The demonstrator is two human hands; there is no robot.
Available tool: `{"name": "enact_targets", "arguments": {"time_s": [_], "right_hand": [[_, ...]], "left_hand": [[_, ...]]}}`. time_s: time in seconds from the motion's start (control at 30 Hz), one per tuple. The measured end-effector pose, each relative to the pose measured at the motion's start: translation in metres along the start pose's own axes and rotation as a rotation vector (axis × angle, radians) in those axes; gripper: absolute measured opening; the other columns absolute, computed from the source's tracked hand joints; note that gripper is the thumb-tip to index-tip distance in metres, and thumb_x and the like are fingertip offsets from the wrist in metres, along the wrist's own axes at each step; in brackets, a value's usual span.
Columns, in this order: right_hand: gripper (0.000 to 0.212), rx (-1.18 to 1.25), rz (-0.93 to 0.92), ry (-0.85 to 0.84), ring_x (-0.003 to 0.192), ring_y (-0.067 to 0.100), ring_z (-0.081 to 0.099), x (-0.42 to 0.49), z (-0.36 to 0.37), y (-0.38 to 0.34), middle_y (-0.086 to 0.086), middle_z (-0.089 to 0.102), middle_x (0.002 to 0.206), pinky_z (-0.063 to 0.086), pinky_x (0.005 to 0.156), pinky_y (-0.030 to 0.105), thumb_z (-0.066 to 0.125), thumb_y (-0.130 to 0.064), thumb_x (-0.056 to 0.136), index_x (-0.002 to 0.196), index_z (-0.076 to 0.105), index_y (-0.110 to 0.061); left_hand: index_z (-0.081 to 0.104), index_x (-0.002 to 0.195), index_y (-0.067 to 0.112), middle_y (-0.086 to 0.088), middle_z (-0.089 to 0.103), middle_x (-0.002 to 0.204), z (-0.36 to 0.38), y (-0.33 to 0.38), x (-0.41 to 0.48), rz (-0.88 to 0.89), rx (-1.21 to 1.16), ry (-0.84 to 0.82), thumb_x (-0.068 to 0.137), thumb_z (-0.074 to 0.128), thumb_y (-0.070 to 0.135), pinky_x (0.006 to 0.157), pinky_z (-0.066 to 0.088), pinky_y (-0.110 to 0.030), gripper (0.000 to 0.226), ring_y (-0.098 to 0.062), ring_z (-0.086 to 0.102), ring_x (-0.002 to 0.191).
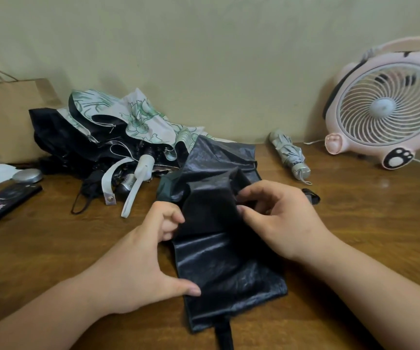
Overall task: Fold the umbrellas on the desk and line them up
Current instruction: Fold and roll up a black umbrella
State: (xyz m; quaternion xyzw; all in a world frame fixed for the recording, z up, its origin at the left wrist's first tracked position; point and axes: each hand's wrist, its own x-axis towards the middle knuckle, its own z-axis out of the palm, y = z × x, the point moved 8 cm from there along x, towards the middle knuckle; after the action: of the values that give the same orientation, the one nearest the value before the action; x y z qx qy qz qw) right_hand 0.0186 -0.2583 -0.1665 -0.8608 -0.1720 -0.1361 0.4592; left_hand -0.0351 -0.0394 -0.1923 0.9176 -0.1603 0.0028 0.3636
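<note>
One umbrella (225, 251) between left hand (138, 258), right hand (282, 221)

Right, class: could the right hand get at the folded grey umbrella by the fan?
Probably yes: mostly bare desk lies between the right hand and the folded grey umbrella, though it must first let go of the black umbrella it pinches.

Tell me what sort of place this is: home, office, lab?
Probably a home room, not a lab: a brown wooden desk against a plain wall, a pink animal-shaped plastic desk fan, a brown paper carrier bag and a black fabric umbrella.
</note>
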Motion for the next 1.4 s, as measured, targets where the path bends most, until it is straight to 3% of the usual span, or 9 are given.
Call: {"name": "enact_targets", "arguments": {"time_s": [0.1,0.27,0.5,0.67,0.8,1.0,1.13,1.3,1.4], "right_hand": [[0.025,0.080,-0.009,0.008,0.057,0.002,0.054,0.004,0.009,-0.003,-0.018,0.071,0.083,0.045,0.060,0.014,0.082,-0.018,0.085,0.097,0.068,-0.034],[0.023,0.045,-0.017,-0.140,0.062,0.003,0.056,-0.003,0.004,-0.011,-0.005,0.069,0.083,0.047,0.062,0.020,0.076,-0.005,0.086,0.097,0.073,-0.026],[0.022,-0.130,-0.005,-0.417,0.064,0.011,0.065,-0.029,-0.008,-0.012,-0.006,0.071,0.079,0.055,0.064,0.027,0.072,-0.004,0.085,0.083,0.072,-0.026],[0.029,0.144,0.027,-0.290,0.064,0.015,0.057,-0.029,0.000,-0.004,-0.005,0.066,0.076,0.051,0.065,0.034,0.080,-0.017,0.087,0.112,0.071,-0.029],[0.015,0.172,-0.049,-0.318,0.060,0.012,0.055,-0.027,0.015,-0.017,0.003,0.064,0.066,0.048,0.061,0.031,0.078,-0.023,0.089,0.103,0.079,-0.021],[0.019,0.288,0.021,-0.291,0.058,0.016,0.050,-0.031,0.007,-0.004,-0.003,0.059,0.061,0.044,0.058,0.030,0.074,-0.014,0.082,0.066,0.068,-0.023],[0.009,0.114,0.043,-0.436,0.059,0.025,0.058,-0.039,0.006,0.009,0.006,0.066,0.066,0.050,0.060,0.041,0.066,-0.009,0.074,0.072,0.063,-0.018],[0.027,0.146,0.031,-0.508,0.057,0.016,0.056,-0.042,0.007,0.004,0.003,0.064,0.064,0.049,0.060,0.036,0.079,-0.007,0.086,0.093,0.064,-0.028],[0.015,0.147,-0.007,-0.483,0.053,0.012,0.054,-0.044,0.009,-0.001,0.003,0.063,0.059,0.047,0.057,0.033,0.081,-0.029,0.085,0.091,0.069,-0.035]], "left_hand": [[0.031,0.115,0.064,0.031,0.064,0.125,0.003,0.004,0.002,0.045,-0.074,-0.002,0.049,0.100,0.047,0.105,0.039,-0.008,0.096,0.015,0.054,0.122],[0.037,0.108,0.057,0.041,0.057,0.126,0.003,0.006,0.002,0.085,-0.090,-0.007,0.052,0.098,0.039,0.098,0.036,0.001,0.086,0.016,0.055,0.120],[0.044,0.111,0.077,0.064,0.034,0.123,0.005,0.012,0.001,0.177,0.120,-0.054,0.055,0.083,0.063,0.095,0.020,0.011,0.070,0.040,0.024,0.120],[0.073,0.103,0.035,0.027,0.058,0.127,0.007,0.014,-0.002,0.301,0.163,-0.069,0.071,0.081,0.061,0.115,0.023,-0.006,0.042,0.009,0.048,0.130],[0.079,0.100,0.040,0.025,0.062,0.127,0.010,0.017,-0.001,0.332,0.117,-0.108,0.080,0.076,0.054,0.124,0.013,-0.021,0.025,0.006,0.053,0.128],[0.076,0.102,0.043,0.031,0.059,0.123,0.010,0.011,0.000,0.307,0.202,-0.106,0.086,0.065,0.065,0.127,0.017,-0.044,0.030,0.005,0.055,0.126],[0.076,0.104,0.051,0.040,0.052,0.137,0.011,0.014,-0.002,0.239,0.152,-0.147,0.083,0.069,0.056,0.128,0.002,-0.048,0.024,0.013,0.037,0.139],[0.059,0.114,0.074,0.052,0.013,0.153,0.016,-0.001,-0.011,-0.015,0.137,-0.356,0.065,0.069,0.086,0.122,-0.015,-0.059,0.051,-0.014,-0.015,0.156],[0.062,0.114,0.070,0.052,0.026,0.148,0.013,0.007,-0.012,0.020,0.124,-0.350,0.057,0.053,0.100,0.125,-0.011,-0.053,0.065,0.006,0.010,0.153]]}}
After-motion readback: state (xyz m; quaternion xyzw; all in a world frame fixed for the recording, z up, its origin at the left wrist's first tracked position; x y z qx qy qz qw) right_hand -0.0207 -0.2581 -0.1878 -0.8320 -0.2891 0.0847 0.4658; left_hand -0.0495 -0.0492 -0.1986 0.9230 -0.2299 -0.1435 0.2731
